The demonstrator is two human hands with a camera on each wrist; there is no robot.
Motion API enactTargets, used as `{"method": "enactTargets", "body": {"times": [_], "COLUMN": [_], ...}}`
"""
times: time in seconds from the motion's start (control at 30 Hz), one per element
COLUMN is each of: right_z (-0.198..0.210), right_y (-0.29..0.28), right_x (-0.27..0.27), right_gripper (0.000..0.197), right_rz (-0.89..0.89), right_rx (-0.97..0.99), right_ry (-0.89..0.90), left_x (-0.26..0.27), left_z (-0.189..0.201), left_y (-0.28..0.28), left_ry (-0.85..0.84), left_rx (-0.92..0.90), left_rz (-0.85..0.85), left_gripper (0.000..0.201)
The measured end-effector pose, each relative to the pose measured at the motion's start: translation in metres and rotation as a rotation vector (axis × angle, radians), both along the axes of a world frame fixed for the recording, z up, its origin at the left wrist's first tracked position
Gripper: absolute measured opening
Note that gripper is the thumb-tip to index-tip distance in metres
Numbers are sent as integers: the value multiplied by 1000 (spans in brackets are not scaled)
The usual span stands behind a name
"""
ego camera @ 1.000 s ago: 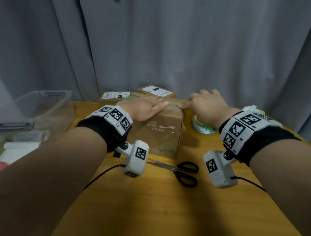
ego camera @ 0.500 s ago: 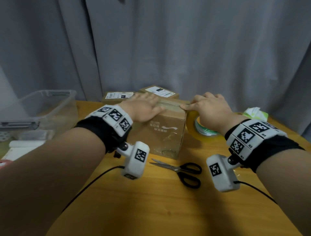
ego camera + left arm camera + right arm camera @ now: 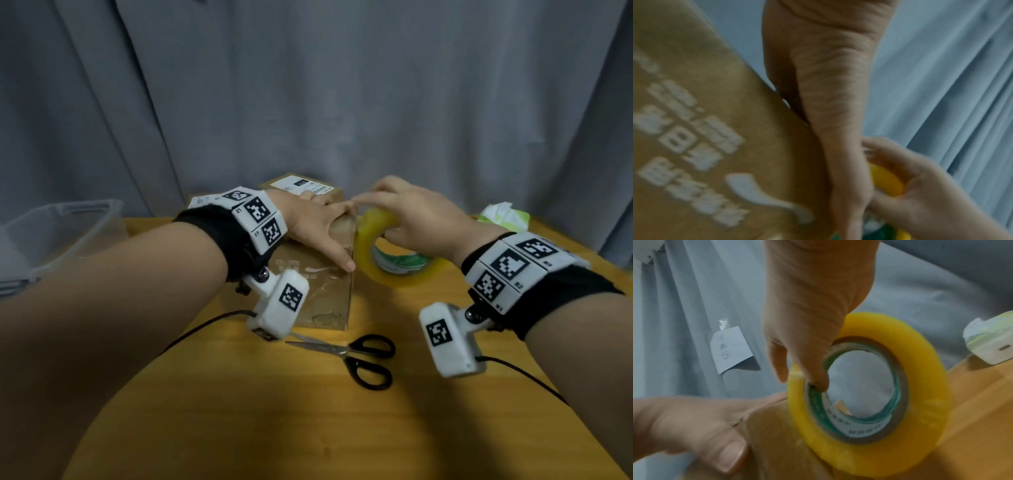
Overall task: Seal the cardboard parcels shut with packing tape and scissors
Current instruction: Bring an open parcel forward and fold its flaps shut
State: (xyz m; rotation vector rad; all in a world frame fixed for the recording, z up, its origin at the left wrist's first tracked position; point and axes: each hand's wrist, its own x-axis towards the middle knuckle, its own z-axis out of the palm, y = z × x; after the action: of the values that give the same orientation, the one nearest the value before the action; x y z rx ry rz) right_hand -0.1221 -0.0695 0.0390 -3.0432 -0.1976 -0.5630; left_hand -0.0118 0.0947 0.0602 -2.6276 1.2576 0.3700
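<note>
Scissors (image 3: 349, 353), black-handled, lie flat on the wooden table (image 3: 274, 428) nearest the viewer, below both hands; their long axis runs left to right, blades to the left, handles to the right, with bare table in front of them.

Beyond them stands the cardboard parcel (image 3: 308, 291), brown with white printing on its near face, which looks creased toward the bottom. The left hand (image 3: 315, 222) lies flat on its top, fingers straight, thumb (image 3: 723, 452) pressed down over the upper right edge; it grasps nothing.

Immediately right of that thumb, the right hand (image 3: 414, 212) grips the tape roll (image 3: 869, 378): translucent yellow with a green-printed core, standing on edge against the parcel's right side. The thumb hooks into the core and the fingers (image 3: 890, 155) curl over the rim. The roll's open centre faces the viewer and to the right.

Further back, a second parcel (image 3: 301, 186) with a white label sits behind the left hand. A clear plastic bin (image 3: 61, 226) stands far left, a green-and-white pack (image 3: 503, 217) far right, a grey curtain (image 3: 308, 102) behind everything.
</note>
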Motion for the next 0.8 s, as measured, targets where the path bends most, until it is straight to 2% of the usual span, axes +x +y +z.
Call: {"method": "enactTargets", "body": {"times": [0.13,0.2,0.3,0.37,0.53,0.63,0.7,0.8], "right_z": [-19,-32,-57,-64,-27,16,47,77], "right_y": [-24,-30,-28,-24,-13,-6,1,22], "right_x": [1,-1,-6,-5,4,10,14,25], "right_gripper": [64,61,46,37,53,47,43,48], "right_rz": [-135,-237,-286,-304,-276,-236,-215,-153], "right_rx": [357,632,1024,1127,1089,1050,914,755], "right_ry": [-123,-187,-322,-401,-573,-641,-655,-602], "left_x": [-7,-9,-13,-15,-12,-9,-11,-7], "left_z": [-11,-8,-5,-8,-2,10,11,5], "left_y": [4,5,2,3,20,33,42,58], "left_ry": [-23,20,8,-25,-11,3,41,164], "left_rx": [-83,-80,-128,-186,-388,-636,-806,-1037], "left_rz": [-3,7,22,24,30,39,53,104], "left_gripper": [120,116,112,111,106,102,100,92]}}
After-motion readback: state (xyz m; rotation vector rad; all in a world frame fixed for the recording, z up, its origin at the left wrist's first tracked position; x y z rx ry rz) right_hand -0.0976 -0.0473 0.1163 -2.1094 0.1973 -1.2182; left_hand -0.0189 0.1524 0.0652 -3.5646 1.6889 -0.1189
